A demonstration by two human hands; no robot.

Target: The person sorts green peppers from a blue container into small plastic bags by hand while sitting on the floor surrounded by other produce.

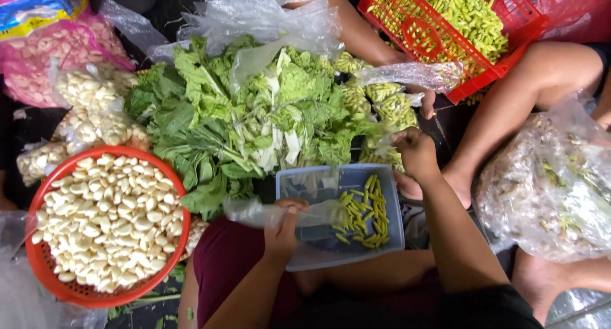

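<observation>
My left hand pinches a thin clear plastic bag over the near edge of a blue-grey plastic tub. Small yellow-green chillies lie in the tub's right half. My right hand is closed just beyond the tub's far right corner, gripping a clear bag of chillies that lies against the leafy greens. The tub rests on my lap.
A red round basket of peeled garlic cloves sits at the left, with bags of garlic behind it. A red crate of chillies stands top right. Another person's bare legs and a clear sack are at the right.
</observation>
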